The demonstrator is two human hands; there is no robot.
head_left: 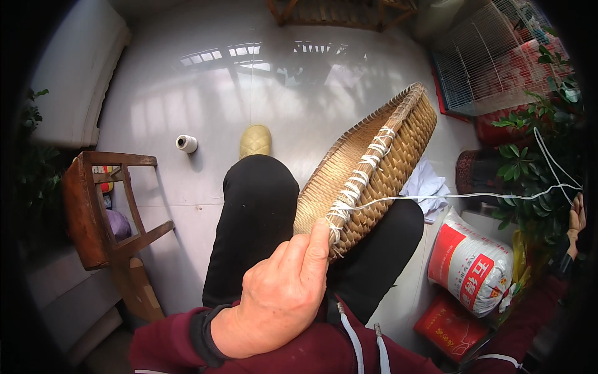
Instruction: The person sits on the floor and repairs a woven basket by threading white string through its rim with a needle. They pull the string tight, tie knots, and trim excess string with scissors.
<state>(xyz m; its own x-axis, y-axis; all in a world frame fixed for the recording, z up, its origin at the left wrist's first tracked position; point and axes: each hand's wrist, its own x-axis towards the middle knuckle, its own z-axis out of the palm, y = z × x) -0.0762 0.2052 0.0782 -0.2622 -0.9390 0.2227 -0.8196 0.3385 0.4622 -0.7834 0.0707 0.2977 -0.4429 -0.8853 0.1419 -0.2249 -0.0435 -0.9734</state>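
Observation:
A woven straw basket (408, 159) lies tilted across my lap, its opening turned to the left. White cord is wound in several wraps around its near rim. My left hand (277, 296) grips the near end of that rim, with the thumb or a finger pressed along it by the last wraps. From there a white cord (473, 196) runs taut to the right. Far out at the right edge of the view, my right hand (577, 224) has its fingers closed on the cord, which doubles back in a loop above it. Part of this hand is lost in the dark rim.
A spool of white thread (186, 144) stands on the tiled floor at left, near a wooden stool (93, 212) lying over. To the right are a white cloth (427, 184), a filled sack (470, 268), a red box (450, 327), leafy plants (542, 156) and a wire cage (489, 59).

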